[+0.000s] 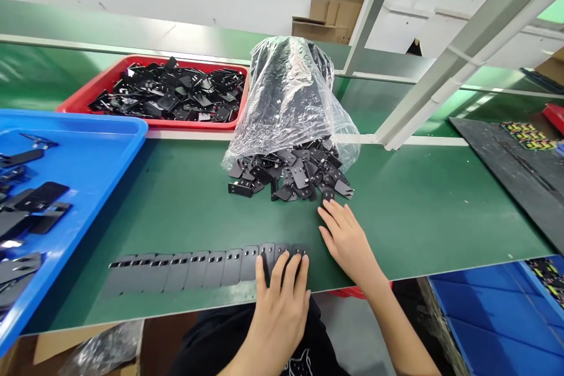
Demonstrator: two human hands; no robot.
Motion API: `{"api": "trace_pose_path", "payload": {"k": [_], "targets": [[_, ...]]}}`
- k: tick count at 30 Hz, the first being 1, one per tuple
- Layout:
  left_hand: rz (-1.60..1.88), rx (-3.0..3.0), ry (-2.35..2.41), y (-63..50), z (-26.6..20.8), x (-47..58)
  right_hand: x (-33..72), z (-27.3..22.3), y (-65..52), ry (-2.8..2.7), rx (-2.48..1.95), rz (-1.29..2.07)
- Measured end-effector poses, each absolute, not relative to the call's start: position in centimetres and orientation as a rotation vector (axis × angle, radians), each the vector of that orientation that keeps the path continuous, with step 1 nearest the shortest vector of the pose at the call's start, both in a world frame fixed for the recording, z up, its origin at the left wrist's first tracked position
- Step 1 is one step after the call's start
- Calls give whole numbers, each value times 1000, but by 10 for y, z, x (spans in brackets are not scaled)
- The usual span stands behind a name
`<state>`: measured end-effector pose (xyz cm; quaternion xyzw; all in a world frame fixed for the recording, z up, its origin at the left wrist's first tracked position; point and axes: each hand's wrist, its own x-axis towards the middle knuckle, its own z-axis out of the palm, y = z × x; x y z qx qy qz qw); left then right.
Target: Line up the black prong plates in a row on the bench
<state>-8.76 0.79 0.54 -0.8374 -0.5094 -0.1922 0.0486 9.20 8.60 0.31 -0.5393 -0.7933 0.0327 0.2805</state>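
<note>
A row of flat dark-grey metal plates point(214, 269), each with small slots along its far edge, lies side by side near the front of the green worktable point(185, 205). My left hand point(282, 296) rests over the right end of this row, fingers spread on the last plates and partly covering them. Farther right, my right hand point(348, 241) reaches forward with fingers stretched out. Its fingertips touch a dark plate point(328, 194) at the front edge of a loose pile of similar plates point(299, 171). The pile spills from a clear plastic bag point(291, 97).
A red tray point(152, 123) full of black parts stands behind, left of the bag. At the left, a blue tray point(112, 147) holds more black pieces. A white post point(440, 94) rises at the back right. A dark board point(506, 164) lies at the far right.
</note>
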Motion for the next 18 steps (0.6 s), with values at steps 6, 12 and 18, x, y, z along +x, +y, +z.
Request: {"api": "trace_pose_path", "payload": {"k": [6,12,18], "targets": [[-619,-2533,-1639,5,3,-86,97,-9,55,-1865,-1681,-116],[-653,-2537,-1624,4,-3,-86,98,-7,57,-1700,-1793,-62],[-698,-2574,-1524,6,0,-81,75,5,40,-1896,-1605,156]]}}
